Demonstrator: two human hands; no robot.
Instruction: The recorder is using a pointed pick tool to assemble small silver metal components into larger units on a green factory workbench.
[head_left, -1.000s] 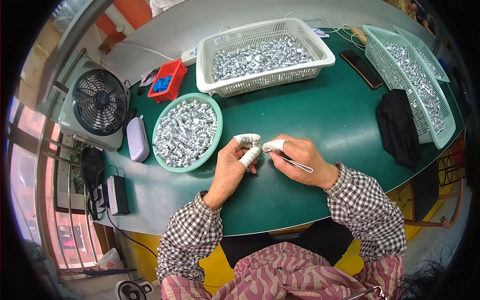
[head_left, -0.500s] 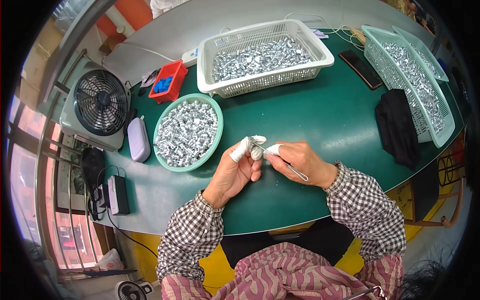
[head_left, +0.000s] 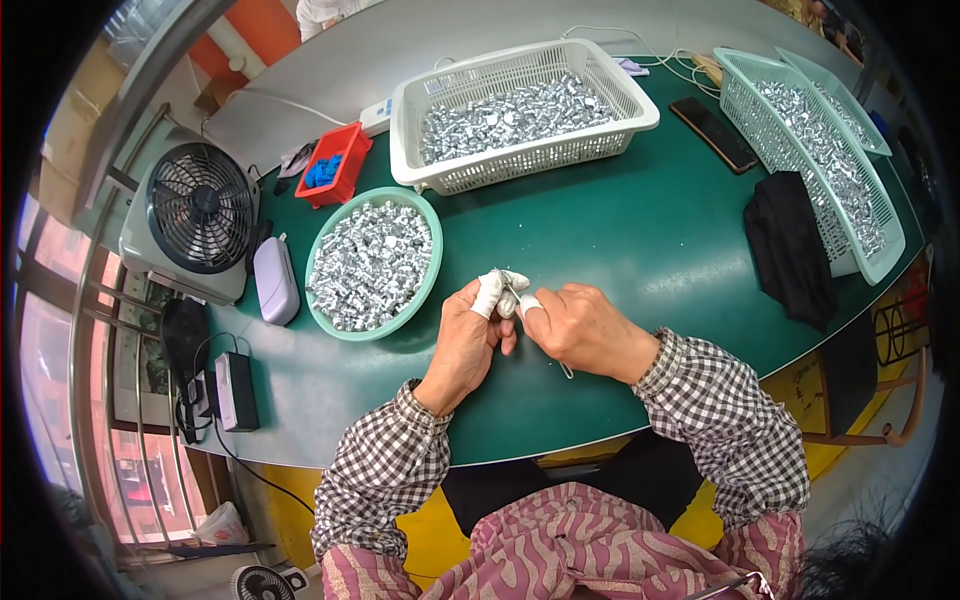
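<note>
My left hand and my right hand meet over the green table, with white coverings on the working fingertips. The left thumb and fingers are pinched together; whatever they grip is hidden. In my right hand is a thin metal rod tool with a looped end, its other end reaching the left fingertips. A mint-green round basin heaped with small silvery metal parts stands left of my hands. Beyond them sits a white rectangular basket holding many similar parts.
At far left are a fan, a lilac case and a black-and-white box. A red bin holds blue pieces. On the right lie a phone, a black cloth and pale green baskets of metal parts.
My right hand has turned and moved slightly left, closer to the left hand. The rod tool now points more steeply, and less of its looped end shows.
</note>
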